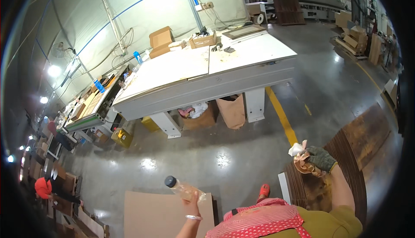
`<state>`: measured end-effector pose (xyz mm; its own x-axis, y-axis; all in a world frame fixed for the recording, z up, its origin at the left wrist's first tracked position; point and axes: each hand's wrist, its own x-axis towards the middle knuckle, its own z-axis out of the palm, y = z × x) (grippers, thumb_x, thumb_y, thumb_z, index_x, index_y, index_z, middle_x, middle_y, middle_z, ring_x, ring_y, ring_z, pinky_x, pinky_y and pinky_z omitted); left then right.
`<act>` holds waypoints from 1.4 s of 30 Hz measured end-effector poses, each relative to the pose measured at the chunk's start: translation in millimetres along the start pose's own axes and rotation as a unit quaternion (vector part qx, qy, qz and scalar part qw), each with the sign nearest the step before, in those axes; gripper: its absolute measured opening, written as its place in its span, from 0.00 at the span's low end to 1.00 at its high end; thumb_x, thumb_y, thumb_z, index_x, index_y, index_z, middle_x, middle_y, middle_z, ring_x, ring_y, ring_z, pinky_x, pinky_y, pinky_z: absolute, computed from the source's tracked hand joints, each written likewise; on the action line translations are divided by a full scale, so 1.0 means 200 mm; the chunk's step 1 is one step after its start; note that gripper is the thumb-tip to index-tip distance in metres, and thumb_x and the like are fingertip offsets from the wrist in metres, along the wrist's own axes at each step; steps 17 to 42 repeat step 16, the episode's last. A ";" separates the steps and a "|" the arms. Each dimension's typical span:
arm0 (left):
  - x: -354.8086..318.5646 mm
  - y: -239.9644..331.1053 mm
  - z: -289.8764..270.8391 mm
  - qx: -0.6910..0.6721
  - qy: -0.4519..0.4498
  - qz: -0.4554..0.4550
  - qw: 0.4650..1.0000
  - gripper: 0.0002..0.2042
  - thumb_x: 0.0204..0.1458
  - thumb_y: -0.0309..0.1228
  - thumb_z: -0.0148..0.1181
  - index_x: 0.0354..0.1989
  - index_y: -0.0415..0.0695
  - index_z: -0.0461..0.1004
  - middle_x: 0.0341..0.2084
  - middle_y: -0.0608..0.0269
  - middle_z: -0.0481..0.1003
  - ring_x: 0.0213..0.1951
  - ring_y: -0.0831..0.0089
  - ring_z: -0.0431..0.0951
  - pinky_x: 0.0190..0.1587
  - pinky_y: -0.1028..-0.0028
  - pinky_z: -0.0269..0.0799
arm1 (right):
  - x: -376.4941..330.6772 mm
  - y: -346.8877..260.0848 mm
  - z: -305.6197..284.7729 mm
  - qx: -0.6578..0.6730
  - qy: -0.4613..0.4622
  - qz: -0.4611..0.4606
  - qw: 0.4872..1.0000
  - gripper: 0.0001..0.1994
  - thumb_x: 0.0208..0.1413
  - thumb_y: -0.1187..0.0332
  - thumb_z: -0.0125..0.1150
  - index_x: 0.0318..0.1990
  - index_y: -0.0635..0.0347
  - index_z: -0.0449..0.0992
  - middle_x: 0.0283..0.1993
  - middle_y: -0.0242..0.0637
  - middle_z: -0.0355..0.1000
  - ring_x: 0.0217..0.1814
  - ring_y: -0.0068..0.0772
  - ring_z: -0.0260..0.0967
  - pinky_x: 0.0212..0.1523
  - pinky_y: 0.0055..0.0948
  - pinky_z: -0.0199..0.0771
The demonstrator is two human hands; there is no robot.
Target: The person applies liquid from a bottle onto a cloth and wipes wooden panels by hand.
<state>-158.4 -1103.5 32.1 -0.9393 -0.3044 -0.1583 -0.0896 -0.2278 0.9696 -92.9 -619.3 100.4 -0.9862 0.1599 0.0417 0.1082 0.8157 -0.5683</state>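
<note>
My bare left hand [192, 200], with a pale bracelet at the wrist, is closed around a clear bottle [183, 188]. The bottle is tilted, its dark cap up and to the left, above a flat brown board [149, 214]. On the right, my right hand [322, 158] wears a dark grey glove and grips a crumpled rag [304, 164], stained brown with a white part on top. It is held over a stack of dark brown wood panels [346, 151].
A long white worktable [173, 76] stands ahead, with an open cardboard box [161, 41] and scraps on it. Under it sit a paper bag [232, 111] and a filled box. A yellow container [122, 137] stands left. Another person [47, 188] bends at far left.
</note>
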 end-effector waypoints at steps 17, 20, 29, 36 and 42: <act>1.12 -0.06 0.43 0.040 0.165 0.096 0.981 0.28 0.48 0.24 0.56 0.58 0.40 0.53 0.55 0.58 0.59 0.55 0.67 0.61 0.57 0.67 0.57 | 2.05 -0.40 0.42 0.160 -0.215 -0.002 0.963 0.28 0.48 0.54 0.59 0.57 0.46 0.62 0.55 0.43 0.63 0.62 0.28 0.51 0.64 0.24 0.38; 1.12 -0.06 0.43 0.040 0.165 0.096 0.981 0.28 0.48 0.24 0.56 0.58 0.40 0.53 0.55 0.58 0.59 0.55 0.67 0.61 0.57 0.67 0.57 | 2.05 -0.40 0.42 0.160 -0.215 -0.002 0.963 0.28 0.48 0.54 0.59 0.57 0.46 0.62 0.55 0.43 0.63 0.62 0.28 0.51 0.64 0.24 0.38; 1.12 -0.06 0.43 0.040 0.165 0.096 0.981 0.28 0.48 0.24 0.56 0.58 0.40 0.53 0.55 0.58 0.59 0.55 0.67 0.61 0.57 0.67 0.57 | 2.05 -0.40 0.42 0.160 -0.215 -0.002 0.963 0.28 0.48 0.54 0.59 0.57 0.46 0.62 0.55 0.43 0.63 0.62 0.28 0.51 0.64 0.24 0.38; 1.12 -0.06 0.43 0.040 0.165 0.096 0.981 0.28 0.48 0.24 0.56 0.58 0.40 0.53 0.55 0.58 0.59 0.55 0.67 0.61 0.57 0.67 0.57 | 2.05 -0.40 0.42 0.160 -0.215 -0.002 0.963 0.28 0.48 0.54 0.59 0.57 0.46 0.62 0.55 0.43 0.63 0.62 0.28 0.51 0.64 0.24 0.38; 1.12 -0.06 0.43 0.040 0.165 0.096 0.981 0.28 0.48 0.24 0.56 0.58 0.40 0.53 0.55 0.58 0.59 0.55 0.67 0.61 0.57 0.67 0.57 | 2.05 -0.40 0.42 0.160 -0.215 -0.002 0.963 0.28 0.48 0.54 0.59 0.57 0.46 0.62 0.55 0.43 0.63 0.62 0.28 0.51 0.64 0.24 0.38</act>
